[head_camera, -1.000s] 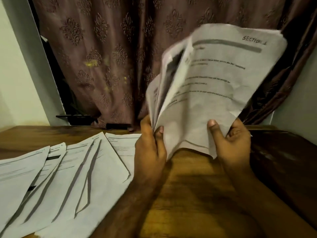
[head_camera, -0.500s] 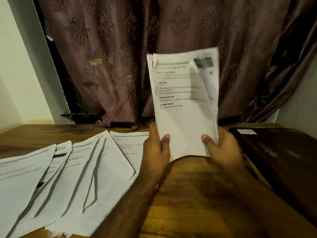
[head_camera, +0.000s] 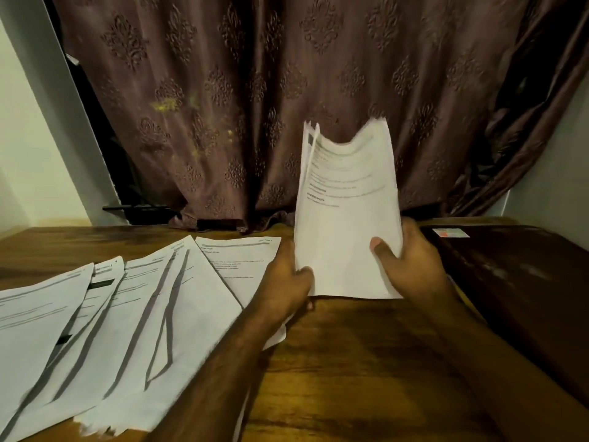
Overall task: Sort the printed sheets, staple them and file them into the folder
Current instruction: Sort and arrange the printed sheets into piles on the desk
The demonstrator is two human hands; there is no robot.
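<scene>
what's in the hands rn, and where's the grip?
A stack of printed sheets, held upright. Left hand grips its lower left edge, right hand its lower right edge, thumbs on the front.

Both forearms reach forward, left hand point(head_camera: 288, 279) and right hand point(head_camera: 409, 266) gripping the upright stack of printed sheets point(head_camera: 347, 218) at its lower corners.

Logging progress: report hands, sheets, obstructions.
Left hand and right hand both grip the held stack, upright above the table. Sorted sheets fanned at left. Nothing blocking.
</scene>
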